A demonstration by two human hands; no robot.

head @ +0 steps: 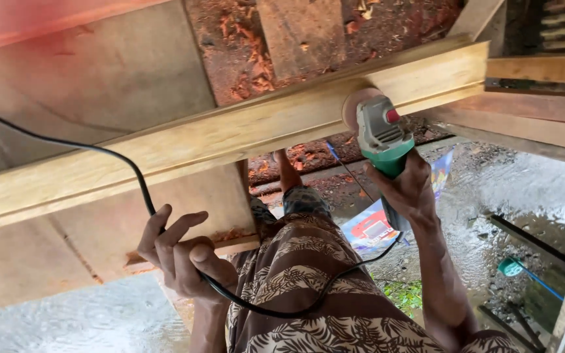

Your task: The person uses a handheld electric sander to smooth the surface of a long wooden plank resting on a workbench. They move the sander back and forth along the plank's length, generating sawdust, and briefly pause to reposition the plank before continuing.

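- Pressing against the pale wooden beam (230,134), the sanding disc (356,104) of a green and grey angle grinder (382,140) meets the beam's front face towards its right end; the tool stands roughly upright, disc end uppermost, with a small red button on its head.
- The right hand (408,189) is wrapped tight around the grinder's green body just below the head, fingers closed on it, forearm running down to the lower right.
- A black power cord (132,173) leaves the tool's lower end, loops low across the patterned cloth (308,287) over the person's lap, and rises through the left hand (181,255).
- The left hand is closed loosely on that cord, thumb and curled fingers around it, and sits below the beam beside a wooden ledge; from there the cord sweeps up and away to the left edge of the view.
- The beam runs slantwise from lower left to upper right, resting over broad reddish boards (99,78) strewn with wood shavings (250,59).
- A bare foot (288,171) shows under the beam, near the middle.
- Beyond, to the right, lie wet ground (505,196), a colourful printed sheet (377,229) and more timber (544,68).
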